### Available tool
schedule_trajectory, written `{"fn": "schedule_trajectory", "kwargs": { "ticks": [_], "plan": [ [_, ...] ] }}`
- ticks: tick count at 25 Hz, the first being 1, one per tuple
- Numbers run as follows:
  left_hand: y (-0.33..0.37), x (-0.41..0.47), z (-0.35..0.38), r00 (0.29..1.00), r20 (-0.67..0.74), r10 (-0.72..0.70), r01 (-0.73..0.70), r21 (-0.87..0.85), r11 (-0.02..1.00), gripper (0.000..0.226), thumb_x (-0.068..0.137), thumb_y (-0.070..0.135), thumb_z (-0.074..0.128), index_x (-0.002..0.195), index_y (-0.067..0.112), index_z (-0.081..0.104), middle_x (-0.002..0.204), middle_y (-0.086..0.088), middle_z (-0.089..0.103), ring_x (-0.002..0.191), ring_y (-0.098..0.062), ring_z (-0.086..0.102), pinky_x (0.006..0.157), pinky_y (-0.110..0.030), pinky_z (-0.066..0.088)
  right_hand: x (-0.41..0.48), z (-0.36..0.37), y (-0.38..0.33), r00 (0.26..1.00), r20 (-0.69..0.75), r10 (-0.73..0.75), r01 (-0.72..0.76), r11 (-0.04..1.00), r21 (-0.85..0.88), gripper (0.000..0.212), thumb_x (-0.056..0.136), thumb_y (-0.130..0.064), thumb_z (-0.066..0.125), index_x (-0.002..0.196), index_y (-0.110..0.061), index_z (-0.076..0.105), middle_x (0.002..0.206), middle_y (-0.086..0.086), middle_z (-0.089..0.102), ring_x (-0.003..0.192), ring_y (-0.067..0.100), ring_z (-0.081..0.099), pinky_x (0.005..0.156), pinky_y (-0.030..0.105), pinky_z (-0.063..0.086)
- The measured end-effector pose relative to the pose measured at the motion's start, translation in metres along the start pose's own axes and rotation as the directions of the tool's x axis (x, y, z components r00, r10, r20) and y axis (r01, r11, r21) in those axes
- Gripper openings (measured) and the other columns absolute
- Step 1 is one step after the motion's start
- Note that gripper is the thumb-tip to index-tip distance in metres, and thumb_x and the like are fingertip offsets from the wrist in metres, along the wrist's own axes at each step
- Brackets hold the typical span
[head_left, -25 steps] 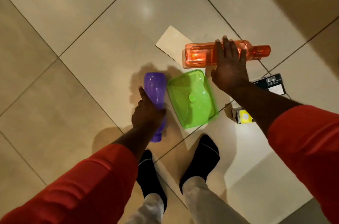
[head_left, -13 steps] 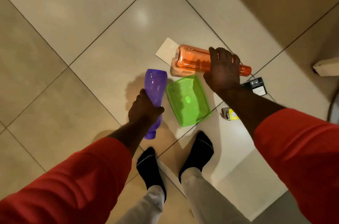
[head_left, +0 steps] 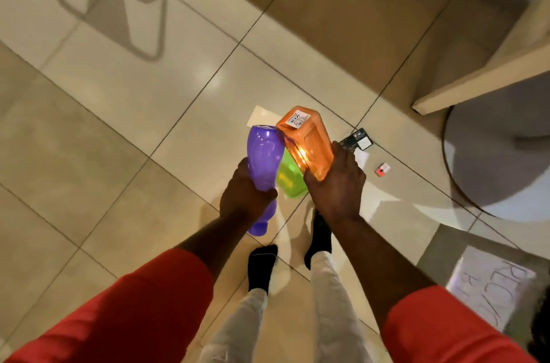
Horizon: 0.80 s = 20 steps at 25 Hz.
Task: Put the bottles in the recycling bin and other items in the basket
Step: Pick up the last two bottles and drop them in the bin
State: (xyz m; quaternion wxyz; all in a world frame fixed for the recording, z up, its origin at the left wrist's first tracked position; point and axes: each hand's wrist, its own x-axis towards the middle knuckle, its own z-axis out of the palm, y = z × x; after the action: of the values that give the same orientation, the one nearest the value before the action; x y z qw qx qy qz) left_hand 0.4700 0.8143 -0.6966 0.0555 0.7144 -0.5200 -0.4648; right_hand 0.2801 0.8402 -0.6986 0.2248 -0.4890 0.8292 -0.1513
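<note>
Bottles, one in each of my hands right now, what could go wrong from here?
1. The purple bottle in the left hand and the orange bottle in the right hand appear to meet near their upper ends; a knock could loosen either hold.
2. The green lid, a black box and a small red item lie on the floor near the feet, so a step forward could land on them.
</note>
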Motion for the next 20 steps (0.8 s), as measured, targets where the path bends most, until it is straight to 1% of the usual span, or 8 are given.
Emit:
{"fn": "schedule_trajectory", "kwargs": {
  "ticks": [2,4,6,9,11,14,15,20],
  "plan": [
    [0.01,-0.03,-0.006,0.993,0.033,0.109,-0.107,-0.048,0.993,0.077,0.064,0.033,0.083,0.131,0.026,0.045,0.111,0.006,0.062,0.096,-0.017,0.065,0.08,-0.037,0.061,-0.031,-0.02,-0.001,0.995,-0.052,0.082,-0.078,0.995,0.067,0.079,0.078,-0.055,0.07,0.143,-0.018,0.043,0.132,0.008,0.056,0.121,0.03,0.056,0.102,0.048,0.046],
    [0.015,-0.055,-0.008,0.982,0.061,0.181,-0.179,-0.025,0.983,0.087,0.067,0.029,0.089,0.139,0.022,0.041,0.118,0.008,0.056,0.101,-0.015,0.061,0.078,-0.027,0.056,-0.057,-0.036,0.001,0.986,-0.103,0.13,-0.118,0.986,0.119,0.08,0.079,-0.059,0.071,0.142,-0.018,0.044,0.129,0.008,0.058,0.118,0.029,0.058,0.1,0.048,0.048],
    [0.017,-0.072,-0.004,0.976,0.094,0.199,-0.2,-0.002,0.98,0.09,0.069,0.027,0.09,0.142,0.021,0.039,0.118,0.009,0.053,0.103,-0.014,0.059,0.077,-0.022,0.052,-0.077,-0.047,0.009,0.974,-0.118,0.195,-0.174,0.97,0.167,0.081,0.08,-0.062,0.071,0.143,-0.019,0.042,0.131,0.007,0.057,0.119,0.027,0.057,0.102,0.046,0.047],
    [0.018,-0.096,0.012,0.96,0.158,0.231,-0.221,-0.076,0.972,0.085,0.069,0.032,0.09,0.139,0.03,0.041,0.116,0.015,0.057,0.102,-0.009,0.063,0.073,-0.016,0.054,-0.106,-0.06,0.035,0.948,-0.116,0.297,-0.265,0.937,0.227,0.085,0.078,-0.072,0.066,0.143,-0.024,0.04,0.133,0.003,0.055,0.119,0.024,0.057,0.102,0.044,0.047],
    [0.022,-0.111,0.032,0.941,0.164,0.295,-0.291,-0.051,0.955,0.08,0.071,0.034,0.09,0.136,0.031,0.043,0.114,0.018,0.059,0.101,-0.003,0.063,0.075,-0.018,0.056,-0.122,-0.072,0.059,0.927,-0.142,0.347,-0.302,0.916,0.264,0.086,0.075,-0.077,0.066,0.14,-0.026,0.042,0.131,0.002,0.055,0.115,0.024,0.06,0.097,0.043,0.053],
    [0.041,-0.133,0.073,0.921,0.17,0.35,-0.356,0.004,0.935,0.08,0.07,0.039,0.087,0.138,0.028,0.045,0.118,0.01,0.062,0.102,-0.01,0.064,0.084,-0.04,0.06,-0.148,-0.101,0.099,0.886,-0.201,0.419,-0.348,0.885,0.311,0.085,0.076,-0.073,0.067,0.14,-0.023,0.043,0.131,0.003,0.054,0.116,0.024,0.058,0.1,0.044,0.049],
    [0.051,-0.142,0.088,0.912,0.175,0.372,-0.379,0.007,0.925,0.081,0.07,0.041,0.086,0.139,0.029,0.044,0.119,0.009,0.063,0.103,-0.012,0.064,0.086,-0.042,0.059,-0.156,-0.112,0.112,0.873,-0.226,0.432,-0.348,0.877,0.331,0.085,0.077,-0.073,0.066,0.141,-0.023,0.042,0.132,0.003,0.053,0.117,0.023,0.058,0.102,0.044,0.047],
    [0.125,-0.216,0.177,0.831,0.227,0.507,-0.508,-0.059,0.859,0.074,0.069,0.04,0.082,0.134,0.027,0.049,0.115,0.011,0.065,0.1,-0.013,0.064,0.082,-0.035,0.056,-0.207,-0.185,0.191,0.75,-0.346,0.564,-0.392,0.8,0.454,0.085,0.078,-0.074,0.063,0.143,-0.027,0.04,0.135,-0.001,0.049,0.121,0.02,0.053,0.103,0.047,0.047]
  ]
}}
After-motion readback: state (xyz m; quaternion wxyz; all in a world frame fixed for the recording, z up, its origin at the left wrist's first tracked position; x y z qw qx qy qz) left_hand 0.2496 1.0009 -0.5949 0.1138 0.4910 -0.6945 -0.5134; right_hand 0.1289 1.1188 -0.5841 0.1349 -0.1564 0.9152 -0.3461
